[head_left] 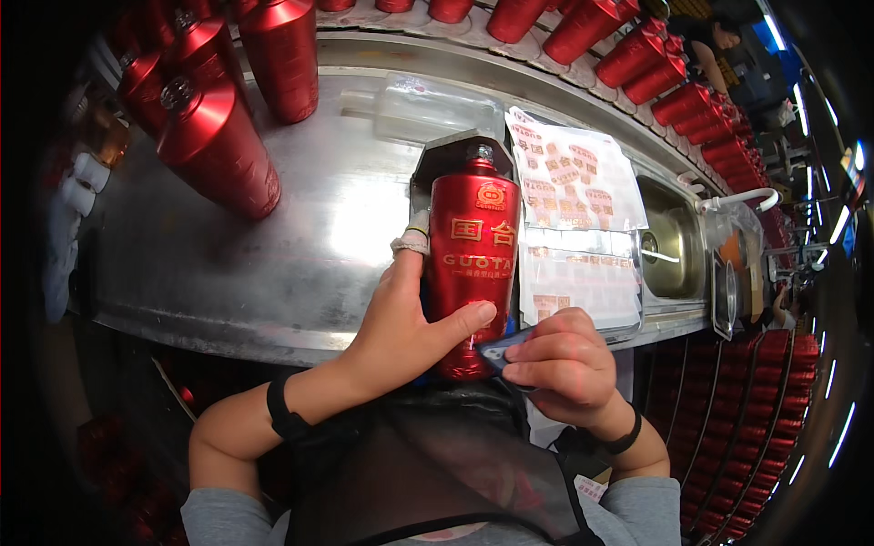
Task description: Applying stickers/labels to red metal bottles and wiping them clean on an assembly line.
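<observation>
A glossy red bottle (475,218) with gold lettering and a dark neck lies in a dark, angular holder (435,162), its base toward me. My left hand (393,314) is wrapped along the bottle's left side, the thumb across its lower front. A whitish wrap covers one of its fingertips. In my right hand (566,364), a small dark blue-grey flat piece (496,352) is pinched between thumb and fingers, its edge at the bottle's lower right near the base. The exact kind of this piece cannot be made out.
Printed decal sheets (574,173) lie right of the bottle, beside a sink (669,238) with a white tap (742,198). A clear plastic container (439,107) sits beyond. Several red bottles (218,146) stand far left, more along a conveyor (401,25). Another person (706,59) is far right.
</observation>
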{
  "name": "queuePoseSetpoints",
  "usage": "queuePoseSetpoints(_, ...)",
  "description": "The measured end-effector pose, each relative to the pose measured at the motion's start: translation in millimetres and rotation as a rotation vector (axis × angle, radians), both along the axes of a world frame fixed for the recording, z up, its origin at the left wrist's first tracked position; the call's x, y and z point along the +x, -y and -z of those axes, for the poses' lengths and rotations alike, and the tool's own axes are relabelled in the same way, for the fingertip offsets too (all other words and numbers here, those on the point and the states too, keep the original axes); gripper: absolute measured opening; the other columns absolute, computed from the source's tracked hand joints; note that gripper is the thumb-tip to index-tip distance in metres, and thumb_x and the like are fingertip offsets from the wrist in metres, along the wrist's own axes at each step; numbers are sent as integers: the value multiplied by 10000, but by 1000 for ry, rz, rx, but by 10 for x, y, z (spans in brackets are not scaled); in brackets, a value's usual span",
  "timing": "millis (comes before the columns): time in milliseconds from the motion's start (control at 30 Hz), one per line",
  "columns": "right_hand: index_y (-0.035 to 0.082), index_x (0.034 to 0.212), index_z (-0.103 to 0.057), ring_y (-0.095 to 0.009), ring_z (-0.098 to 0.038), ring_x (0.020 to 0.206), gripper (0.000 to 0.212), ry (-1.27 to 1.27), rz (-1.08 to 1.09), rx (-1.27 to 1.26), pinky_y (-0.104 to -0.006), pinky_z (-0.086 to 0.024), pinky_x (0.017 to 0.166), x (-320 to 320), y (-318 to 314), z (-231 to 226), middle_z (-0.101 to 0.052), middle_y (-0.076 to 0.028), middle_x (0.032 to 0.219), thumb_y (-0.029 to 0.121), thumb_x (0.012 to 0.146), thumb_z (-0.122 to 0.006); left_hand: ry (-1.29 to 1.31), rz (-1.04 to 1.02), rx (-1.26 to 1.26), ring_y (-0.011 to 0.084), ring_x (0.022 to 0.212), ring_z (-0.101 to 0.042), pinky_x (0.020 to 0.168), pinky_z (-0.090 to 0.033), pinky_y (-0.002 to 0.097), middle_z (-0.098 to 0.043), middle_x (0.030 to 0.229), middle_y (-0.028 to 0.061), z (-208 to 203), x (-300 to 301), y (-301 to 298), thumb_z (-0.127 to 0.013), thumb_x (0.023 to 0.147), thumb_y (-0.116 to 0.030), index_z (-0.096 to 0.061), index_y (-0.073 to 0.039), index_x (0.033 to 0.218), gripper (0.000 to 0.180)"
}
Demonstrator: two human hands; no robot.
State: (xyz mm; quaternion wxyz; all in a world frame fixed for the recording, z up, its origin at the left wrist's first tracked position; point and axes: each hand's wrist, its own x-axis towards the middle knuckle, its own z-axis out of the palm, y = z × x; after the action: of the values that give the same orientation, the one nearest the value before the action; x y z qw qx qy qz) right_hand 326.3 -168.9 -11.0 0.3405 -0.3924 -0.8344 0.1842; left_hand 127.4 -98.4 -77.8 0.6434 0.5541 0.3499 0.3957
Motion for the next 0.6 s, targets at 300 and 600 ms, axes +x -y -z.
queuePoseSetpoints(300, 21, 933, -645, -179, -601, 685, 185, -233, 365, -288, -288, -476, 624, -106, 158, 121, -640, -84, 816, 28, 785, -755, 49, 1, -47, 247, 1259, -501, 1042, -403, 361, -503, 1352, 210, 22, 28, 51, -756, 836, -208, -236, 39, 1457, 846)
queuePoseSetpoints(600, 15, 960, -577, -79, -573, 812, 230, -526, 615, -504, -224, -461, 717, 70, 326, 300, -613, -41, 910, 24, 814, -753, -604, 227, 854, 456, 1430, -251, 1097, -91, 679, -272, 1570, 229, 51, -522, 208, -553, 909, -572, -736, -286, 1151, 417)
